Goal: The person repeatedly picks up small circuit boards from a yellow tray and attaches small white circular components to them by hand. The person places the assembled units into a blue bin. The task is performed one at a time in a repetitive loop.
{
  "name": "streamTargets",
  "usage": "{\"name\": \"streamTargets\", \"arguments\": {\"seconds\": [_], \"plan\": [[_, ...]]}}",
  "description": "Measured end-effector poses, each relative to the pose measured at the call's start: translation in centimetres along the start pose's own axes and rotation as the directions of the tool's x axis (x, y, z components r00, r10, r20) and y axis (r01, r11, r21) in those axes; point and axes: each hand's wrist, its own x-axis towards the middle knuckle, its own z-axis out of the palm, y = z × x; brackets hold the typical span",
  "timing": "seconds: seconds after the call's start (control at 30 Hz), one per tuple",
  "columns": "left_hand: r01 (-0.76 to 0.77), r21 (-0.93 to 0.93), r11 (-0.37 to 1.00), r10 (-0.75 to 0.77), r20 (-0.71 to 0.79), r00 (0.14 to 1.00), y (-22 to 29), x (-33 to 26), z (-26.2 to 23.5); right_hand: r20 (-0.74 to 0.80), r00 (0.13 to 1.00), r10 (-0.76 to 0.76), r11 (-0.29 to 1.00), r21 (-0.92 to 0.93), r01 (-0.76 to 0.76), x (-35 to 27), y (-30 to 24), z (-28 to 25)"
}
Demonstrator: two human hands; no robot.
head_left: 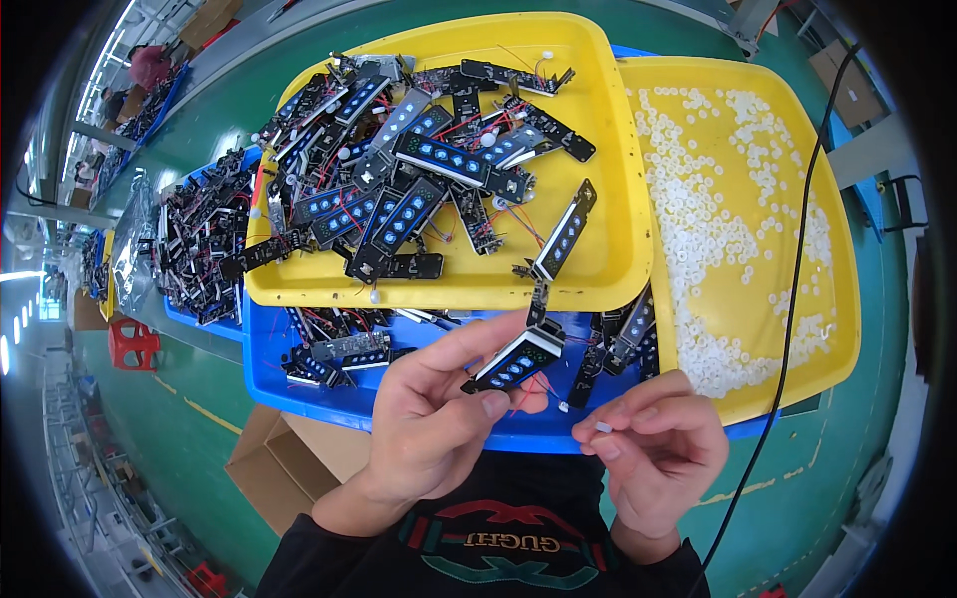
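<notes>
Left hand point(431, 424) grips a slim black circuit-board module with blue-patterned strip point(513, 367), above the blue plastic tray point(267, 361); right hand point(666, 447), near it, pinches a tiny white piece point(603, 427). Beyond, a yellow plastic tray point(596, 284) holds piled similar boards.

Upside-down lettering point(512, 542) on black shirt point(543, 485), blue board markings point(511, 369) illegible

Board point(518, 359) — black, panel point(509, 372) patterned with blue circles; trays point(603, 274) — yellow or blue; discs point(693, 239), white; floor point(189, 468), green; stool point(134, 345), red.
</notes>
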Motion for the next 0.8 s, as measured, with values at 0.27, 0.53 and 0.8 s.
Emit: {"name": "streamTargets", "arguments": {"seconds": [0.27, 0.53, 0.8], "plan": [[0.052, -0.142, 0.989, -0.034, 0.124, 0.992, -0.7, 0.0, 0.2, 0.023, 0.997, -0.073, 0.995, -0.067, 0.074, -0.2, 0.6, 0.4], [0.024, 0.013, 1.0, -0.024, 0.004, 1.0, -1.2, -0.4, 1.1, 0.022, 0.99, -0.141, 0.963, -0.229, 0.142, 0.1, 0.7, 0.7], [0.018, 0.057, 0.998, -0.021, 0.057, 0.998, -1.0, -0.6, 0.4, -0.055, 0.993, -0.105, 0.974, -0.208, 0.091, -0.3, 1.0, 0.7]]}}
